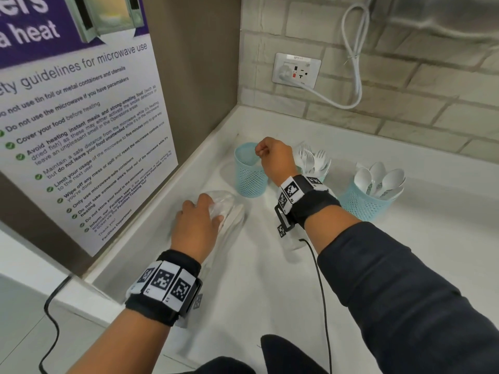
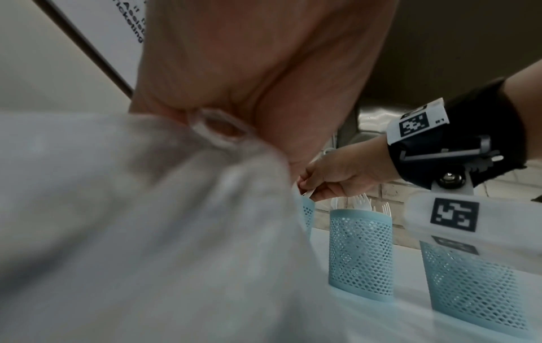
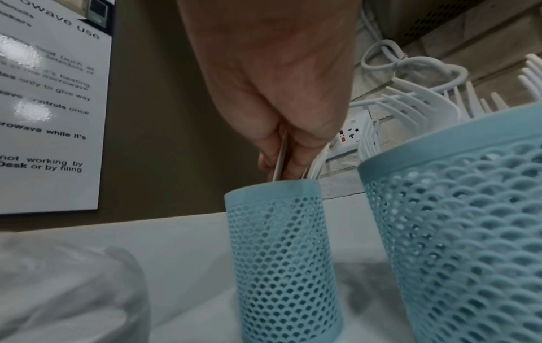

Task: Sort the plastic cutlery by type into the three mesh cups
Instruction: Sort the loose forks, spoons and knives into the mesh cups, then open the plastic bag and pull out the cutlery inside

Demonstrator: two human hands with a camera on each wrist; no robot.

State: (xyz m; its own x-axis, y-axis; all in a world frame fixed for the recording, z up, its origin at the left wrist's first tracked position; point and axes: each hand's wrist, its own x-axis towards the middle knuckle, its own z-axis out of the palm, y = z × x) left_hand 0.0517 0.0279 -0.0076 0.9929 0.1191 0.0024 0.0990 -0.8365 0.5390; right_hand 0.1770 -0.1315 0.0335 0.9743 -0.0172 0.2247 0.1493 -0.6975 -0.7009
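Right hand (image 1: 272, 157) pinches thin white plastic pieces (image 3: 280, 160), flat like knives, between curled fingers and thumb. It holds them upright with their lower ends dipping into the mouth of the left cup (image 1: 249, 171); type not fully clear. Wrist bent down, knuckles up, forearm reaching in from the lower right over the counter (image 1: 270, 279).

Left hand (image 1: 198, 222) lies palm down on a clear plastic bag (image 1: 229, 209) just in front of the left cup, fingers curled over the bag and gripping its crumpled top. In the left wrist view the bag fills the lower left, blurred; contents can't be made out.

The three blue mesh cups stand in a row. The middle cup (image 2: 360, 253), just right of the left cup, holds white forks (image 1: 314, 159), tines up, partly hidden behind the right wrist in the head view. The right cup (image 1: 363, 201), further right of the left cup, holds white spoons (image 1: 380, 179), bowls up.

Behind the left cup, on the tiled wall, is a socket (image 1: 297, 72) with a white cable (image 1: 353, 58) plugged in. A microwave poster (image 1: 81, 117) hangs on the side wall to the left of the left cup. Both wrists wear black bands with marker tags.
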